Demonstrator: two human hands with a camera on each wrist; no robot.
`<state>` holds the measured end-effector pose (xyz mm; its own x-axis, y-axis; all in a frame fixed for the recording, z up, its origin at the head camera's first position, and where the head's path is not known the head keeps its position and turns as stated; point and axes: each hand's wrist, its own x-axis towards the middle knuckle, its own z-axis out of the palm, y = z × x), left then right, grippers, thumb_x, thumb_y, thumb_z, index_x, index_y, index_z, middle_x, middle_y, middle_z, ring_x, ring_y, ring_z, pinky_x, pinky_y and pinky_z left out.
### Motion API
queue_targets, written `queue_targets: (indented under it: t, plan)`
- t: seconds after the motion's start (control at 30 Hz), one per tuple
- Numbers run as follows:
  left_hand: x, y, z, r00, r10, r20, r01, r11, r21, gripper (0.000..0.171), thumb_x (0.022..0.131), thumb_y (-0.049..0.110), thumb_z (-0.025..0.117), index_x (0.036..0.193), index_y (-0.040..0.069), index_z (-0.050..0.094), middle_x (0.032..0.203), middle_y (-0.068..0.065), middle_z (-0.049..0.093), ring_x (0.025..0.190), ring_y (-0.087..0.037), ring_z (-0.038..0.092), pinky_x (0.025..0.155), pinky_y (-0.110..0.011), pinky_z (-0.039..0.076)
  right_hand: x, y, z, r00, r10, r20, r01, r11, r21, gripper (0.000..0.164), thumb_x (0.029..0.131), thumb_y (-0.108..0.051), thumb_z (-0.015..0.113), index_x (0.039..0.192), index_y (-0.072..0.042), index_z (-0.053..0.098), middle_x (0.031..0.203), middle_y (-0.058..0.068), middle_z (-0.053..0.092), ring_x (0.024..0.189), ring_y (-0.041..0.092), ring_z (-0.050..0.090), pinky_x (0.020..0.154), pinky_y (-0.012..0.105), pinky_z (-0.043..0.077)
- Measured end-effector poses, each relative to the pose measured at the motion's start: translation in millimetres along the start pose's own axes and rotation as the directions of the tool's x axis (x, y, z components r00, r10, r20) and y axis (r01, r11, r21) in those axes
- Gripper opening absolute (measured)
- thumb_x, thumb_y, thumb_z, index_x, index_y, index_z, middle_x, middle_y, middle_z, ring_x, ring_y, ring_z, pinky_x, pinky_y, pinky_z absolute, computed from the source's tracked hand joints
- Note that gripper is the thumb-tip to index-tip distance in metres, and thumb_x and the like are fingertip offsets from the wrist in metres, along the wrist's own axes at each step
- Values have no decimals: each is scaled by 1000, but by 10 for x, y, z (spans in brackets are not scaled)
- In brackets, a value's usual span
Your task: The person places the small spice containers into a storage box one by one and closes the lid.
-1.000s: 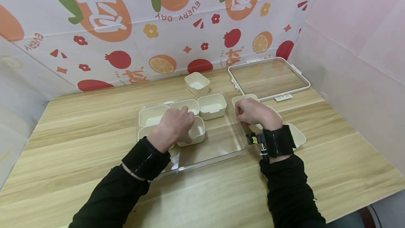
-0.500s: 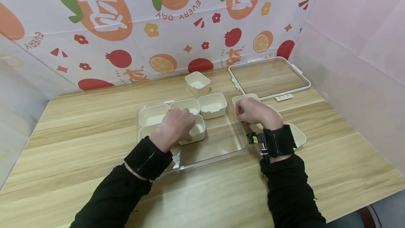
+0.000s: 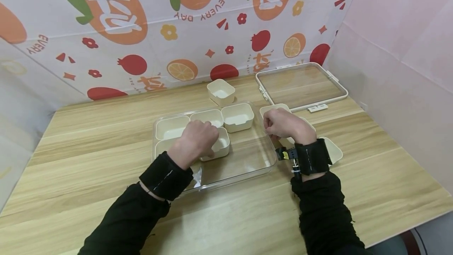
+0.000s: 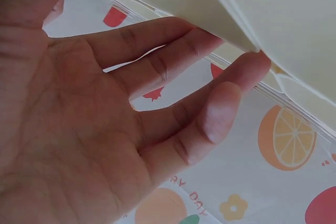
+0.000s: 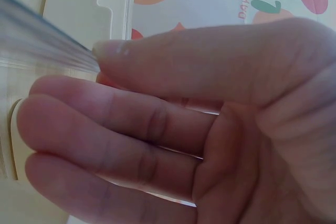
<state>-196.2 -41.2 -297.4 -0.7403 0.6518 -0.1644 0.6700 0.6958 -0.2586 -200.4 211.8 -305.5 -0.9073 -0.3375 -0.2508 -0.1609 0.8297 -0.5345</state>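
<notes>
A clear tray (image 3: pixel 240 172) on the wooden table holds several cream bins. My left hand (image 3: pixel 198 141) is over the front row and grips a cream bin (image 3: pixel 222 145) there; the left wrist view shows its fingertips against the cream plastic. Just behind are a back-right bin (image 3: pixel 238 118), a back-middle bin (image 3: pixel 209 116) and a back-left bin (image 3: pixel 171 128). At the tray's right side, my right hand (image 3: pixel 281 124) pinches the tray's clear wall between thumb and forefinger, as the right wrist view shows; its other fingers curl below.
A cream bin (image 3: pixel 221 91) stands behind the tray. More bins are partly hidden by the right arm, including a bin (image 3: pixel 276 108) beyond the hand and a bin (image 3: pixel 332 150) beside the wrist. A clear framed lid (image 3: pixel 301 85) lies at the back right, before the printed backdrop.
My left hand and the front-row bin have shifted slightly away from me, toward the back row. The right hand stays at the tray's right wall.
</notes>
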Motion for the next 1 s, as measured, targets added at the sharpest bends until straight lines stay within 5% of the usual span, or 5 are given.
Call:
queue_targets:
  t: [0.47, 0.63, 0.73, 0.87, 1.0]
  plan:
    - [43, 9, -20, 1000, -2, 21, 2, 1000, -3, 37, 75, 27, 89, 78, 1, 63, 70, -8, 56, 61, -19, 52, 56, -36, 53, -6, 13, -10, 1000, 0, -12, 0, 1000, -21, 11, 92, 6, 58, 85, -3, 60, 78, 12, 64, 71, 26, 65, 62, 31, 53]
    - [14, 1, -114, 993, -83, 88, 90, 993, -78, 69, 76, 44, 88, 111, -9, 60, 98, -19, 60, 81, -31, 63, 70, -45, 58, -8, 13, -2, 1000, -2, 0, 2, 1000, -5, 12, 93, 6, 57, 84, -2, 59, 77, 11, 63, 70, 25, 65, 62, 31, 53]
    - [-17, -68, -253, 989, -148, 24, 150, 977, -150, 92, 76, 54, 86, 130, -10, 48, 117, -24, 56, 98, -41, 63, 80, -52, 56, -5, 5, -8, 1000, 0, 2, 0, 1000, 0, 12, 94, 6, 57, 85, -2, 59, 78, 10, 63, 69, 23, 65, 62, 31, 53]
    - [10, -212, -432, 978, -145, -147, 121, 979, -163, 79, 81, 47, 85, 125, -7, 47, 117, -25, 53, 102, -44, 61, 80, -53, 53, -11, -2, -24, 1000, 9, -5, -9, 1000, -7, 12, 94, 6, 57, 85, -2, 59, 78, 10, 63, 69, 23, 65, 62, 31, 53]
    - [88, -344, -503, 972, -97, -216, 68, 988, -138, 61, 85, 35, 84, 117, -4, 51, 117, -25, 53, 106, -44, 59, 82, -54, 54, -7, 0, -16, 1000, 6, 5, -6, 1000, -2, 13, 94, 6, 57, 84, -2, 59, 77, 10, 63, 70, 24, 65, 63, 31, 53]
